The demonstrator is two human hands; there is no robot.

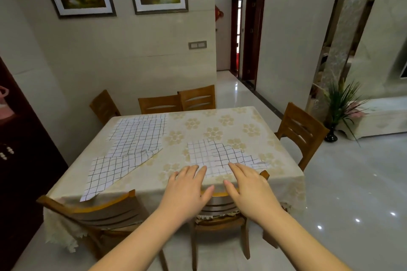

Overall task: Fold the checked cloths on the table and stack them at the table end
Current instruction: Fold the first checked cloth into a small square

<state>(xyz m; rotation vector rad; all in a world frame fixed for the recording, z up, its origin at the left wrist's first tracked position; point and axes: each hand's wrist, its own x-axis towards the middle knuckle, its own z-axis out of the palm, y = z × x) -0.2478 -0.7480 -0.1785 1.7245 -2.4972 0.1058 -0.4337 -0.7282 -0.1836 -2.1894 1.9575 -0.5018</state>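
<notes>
A small checked cloth (pixel 217 156) lies near the table's (pixel 220 121) near edge, two larger ones (pixel 141 133) at left. Left hand (pixel 187 187) and right hand (pixel 246 185), apart, fingers straight, reach its hem; it could slide off the slick floral tablecloth (pixel 242 125).

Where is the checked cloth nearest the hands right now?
In the head view the nearest checked cloth lies right of centre by the table's near edge, just beyond both hands' fingertips.

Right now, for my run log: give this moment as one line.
left hand: open, over near table edge | right hand: open, fingers at near checked cloth | far checked cloths: unfolded | stack: none
</notes>
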